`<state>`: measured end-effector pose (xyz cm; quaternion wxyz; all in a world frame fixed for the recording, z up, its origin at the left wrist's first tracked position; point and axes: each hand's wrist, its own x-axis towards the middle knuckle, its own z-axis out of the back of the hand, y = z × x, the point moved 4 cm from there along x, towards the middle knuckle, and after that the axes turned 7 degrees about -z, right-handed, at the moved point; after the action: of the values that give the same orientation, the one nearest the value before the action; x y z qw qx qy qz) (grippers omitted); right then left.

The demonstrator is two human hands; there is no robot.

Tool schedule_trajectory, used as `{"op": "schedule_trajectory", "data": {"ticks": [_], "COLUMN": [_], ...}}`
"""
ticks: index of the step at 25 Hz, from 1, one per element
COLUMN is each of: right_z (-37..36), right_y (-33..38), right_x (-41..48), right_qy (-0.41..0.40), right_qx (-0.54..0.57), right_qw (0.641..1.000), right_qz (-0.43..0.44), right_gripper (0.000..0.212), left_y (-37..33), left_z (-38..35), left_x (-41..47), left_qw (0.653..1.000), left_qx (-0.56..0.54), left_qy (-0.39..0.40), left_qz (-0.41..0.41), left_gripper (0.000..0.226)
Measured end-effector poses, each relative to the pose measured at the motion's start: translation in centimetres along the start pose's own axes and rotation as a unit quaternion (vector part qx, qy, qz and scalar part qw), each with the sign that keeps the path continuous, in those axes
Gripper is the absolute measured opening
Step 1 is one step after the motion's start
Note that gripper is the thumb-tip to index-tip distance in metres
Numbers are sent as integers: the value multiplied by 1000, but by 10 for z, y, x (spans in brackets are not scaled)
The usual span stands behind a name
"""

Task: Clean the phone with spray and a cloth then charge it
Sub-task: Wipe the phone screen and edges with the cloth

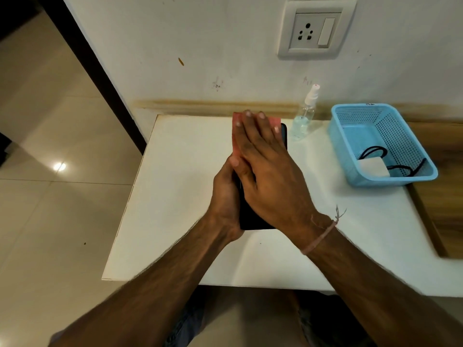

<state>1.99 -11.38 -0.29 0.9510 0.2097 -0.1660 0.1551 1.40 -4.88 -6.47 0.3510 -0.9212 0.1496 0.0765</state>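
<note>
A black phone (251,216) is held above the white table, lengthwise away from me. My left hand (225,194) grips its near left edge from below. My right hand (265,166) lies flat on top with straight fingers, pressing a pink cloth (236,136) onto the phone's far half; most of the cloth and the phone's face are hidden under that hand. A clear spray bottle (304,116) with a white nozzle stands upright at the back of the table, just right of the phone's far end.
A blue perforated basket (350,121) at the right holds a white charger block (373,167) and a black cable (373,151). A wall socket (313,31) with a switch sits above. White table (175,196) with its left edge by the tiled floor; a wooden surface borders the right.
</note>
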Motion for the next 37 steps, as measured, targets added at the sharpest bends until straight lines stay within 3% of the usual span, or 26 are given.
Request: {"op": "schedule_trajectory", "data": {"ticks": [4, 10, 15, 21, 32, 37], "right_z": [10, 29, 21, 14, 30, 23], "right_y": [-17, -50, -26, -1, -46, -20], "right_x": [-3, 0, -1, -2, -6, -3], "right_qy": [-14, -86, -61, -43, -81, -72], "right_qx": [6, 82, 55, 41, 79, 79], "right_qw": [1000, 985, 994, 998, 988, 992], "right_qz": [1, -121, -72, 0, -106, -61], "right_gripper": [49, 43, 60, 48, 43, 42], "left_y": [1, -2, -1, 6, 0, 4], "left_z": [3, 4, 0, -6, 3, 0], "left_x": [3, 2, -1, -5, 1, 0], "left_qw": [999, 999, 998, 999, 999, 999], "left_qx": [32, 44, 67, 34, 31, 49], "left_qy": [8, 14, 6, 12, 3, -12], "left_qz": [0, -7, -8, -12, -9, -4], "left_gripper": [51, 56, 54, 46, 55, 50]}}
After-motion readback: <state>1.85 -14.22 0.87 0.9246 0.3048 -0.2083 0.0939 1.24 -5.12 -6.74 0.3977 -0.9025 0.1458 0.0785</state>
